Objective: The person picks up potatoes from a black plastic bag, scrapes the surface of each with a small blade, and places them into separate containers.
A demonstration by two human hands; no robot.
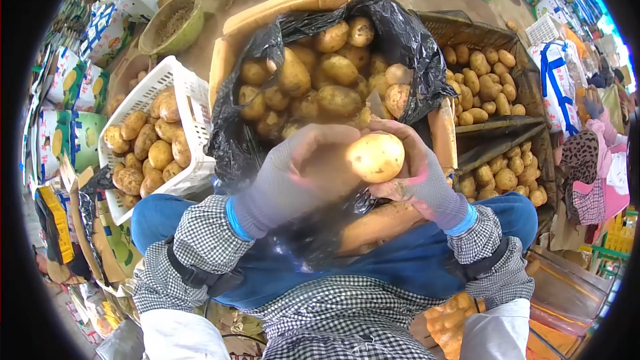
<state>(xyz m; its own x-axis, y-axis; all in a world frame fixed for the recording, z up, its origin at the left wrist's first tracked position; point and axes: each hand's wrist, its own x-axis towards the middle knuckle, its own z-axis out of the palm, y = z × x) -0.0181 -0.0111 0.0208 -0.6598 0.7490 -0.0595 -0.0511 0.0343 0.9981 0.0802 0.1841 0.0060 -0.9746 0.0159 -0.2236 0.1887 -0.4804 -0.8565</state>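
A pale yellow potato (377, 158) is held in my right hand (420, 177), whose gloved fingers curl round its right side. My left hand (300, 170), in a grey glove, is blurred by motion at the potato's left; its fingers are smeared, and whether it touches the potato is unclear. Both hands are over the front part of a cardboard box (267, 8) lined with a black plastic bag (390, 17). Many potatoes (339, 101) fill the bag, some with dirt on their skins.
A white plastic crate (198, 117) of potatoes stands at left, with a green basin (175, 23) behind it. At right are dark crates (497, 135) of smaller potatoes. Printed cartons (87, 135) line the far left. A person (600, 153) is at the far right.
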